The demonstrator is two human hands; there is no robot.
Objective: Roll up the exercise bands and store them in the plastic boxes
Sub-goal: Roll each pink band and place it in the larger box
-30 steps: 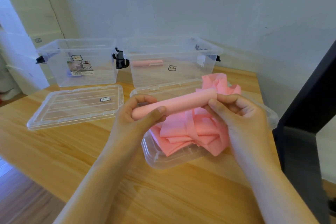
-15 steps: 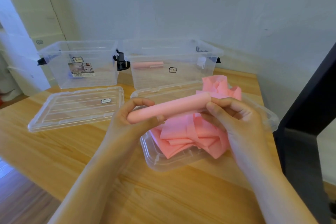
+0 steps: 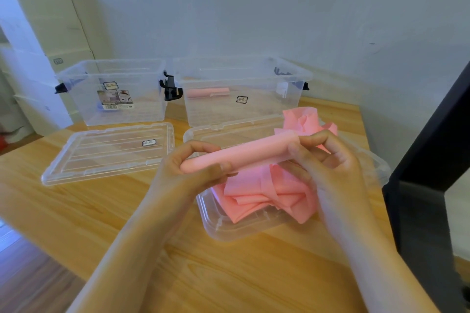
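A pink exercise band rolled into a tight tube (image 3: 244,154) is held level between both hands above the table. My left hand (image 3: 193,173) grips its left end with thumb under and fingers over. My right hand (image 3: 328,160) pinches the right end. Below them a heap of loose pink bands (image 3: 267,193) lies in an upturned clear lid (image 3: 229,229). Two clear plastic boxes stand at the back: the right box (image 3: 254,114) holds one rolled pink band (image 3: 207,91), the left box (image 3: 84,99) shows only a label.
A second clear lid (image 3: 101,157) lies flat on the wooden table (image 3: 76,216) in front of the left box. Cardboard cartons (image 3: 50,20) stand at the far left. A dark frame (image 3: 427,198) rises along the table's right edge.
The rolled band and both hands have shifted slightly left and lowered a little; the grip on both ends is the same.
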